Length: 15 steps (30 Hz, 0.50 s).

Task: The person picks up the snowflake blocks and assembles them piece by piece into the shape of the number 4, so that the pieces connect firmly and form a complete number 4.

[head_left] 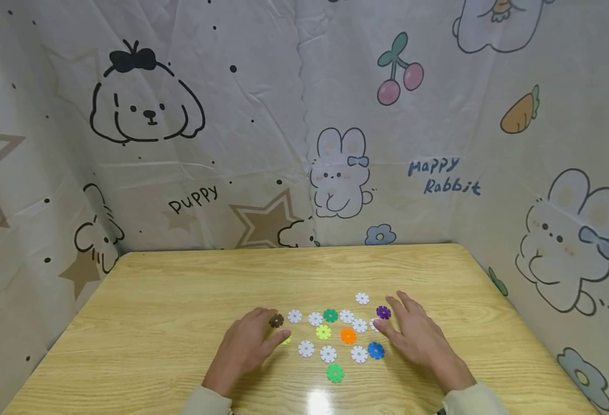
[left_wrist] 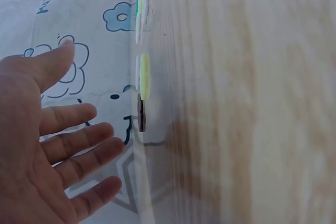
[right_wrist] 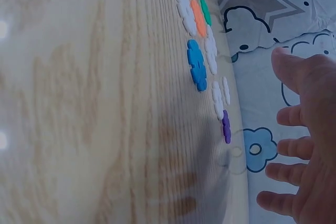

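Flat notched plastic discs lie spread over the middle of the wooden table. My left hand (head_left: 252,340) is held over their left end, fingers extended and nothing in it. Nearest to it are a brown disc (head_left: 276,320) and a yellow-green disc (head_left: 286,340) that the thumb partly covers. On the other side, my right hand (head_left: 418,334) hovers at the right end, fingers spread, holding nothing. A purple disc (head_left: 384,312) lies by its fingertips, and a white disc (head_left: 374,325) is half hidden behind its thumb. The blue disc (right_wrist: 197,65) lies to the thumb's left.
Between the hands are several white discs (head_left: 328,354), an orange disc (head_left: 348,336), a dark green disc (head_left: 331,315) and a light green disc (head_left: 335,373) nearest the front. A printed curtain (head_left: 263,115) hangs behind the wooden table (head_left: 180,300) and along its sides.
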{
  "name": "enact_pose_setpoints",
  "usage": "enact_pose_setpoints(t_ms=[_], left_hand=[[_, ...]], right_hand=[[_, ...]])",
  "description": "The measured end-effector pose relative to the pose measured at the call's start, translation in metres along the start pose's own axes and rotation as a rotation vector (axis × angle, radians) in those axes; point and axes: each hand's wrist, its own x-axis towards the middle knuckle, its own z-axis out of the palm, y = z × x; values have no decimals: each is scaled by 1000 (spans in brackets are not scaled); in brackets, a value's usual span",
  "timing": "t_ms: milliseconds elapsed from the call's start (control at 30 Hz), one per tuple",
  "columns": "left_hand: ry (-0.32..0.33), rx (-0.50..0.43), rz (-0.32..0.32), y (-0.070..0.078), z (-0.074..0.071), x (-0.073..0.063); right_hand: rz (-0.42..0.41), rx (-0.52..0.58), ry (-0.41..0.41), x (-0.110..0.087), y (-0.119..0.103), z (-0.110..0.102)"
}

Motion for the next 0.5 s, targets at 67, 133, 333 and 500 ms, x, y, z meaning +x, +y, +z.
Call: enact_pose_setpoints(t_ms=[67,133,333,500], left_hand=[[-12,-8,4,0,0,1],[-26,-14,1,0,1,1],[-69,3,-11,2,3,0],[-94,13,-4,3,4,1]], right_hand=[[-1,-2,-3,0,0,-1],[-4,-4,-1,0,0,-1],[-6,13,-6,-1,-3,-1],[-2,18,-22,-3,-6,-1]])
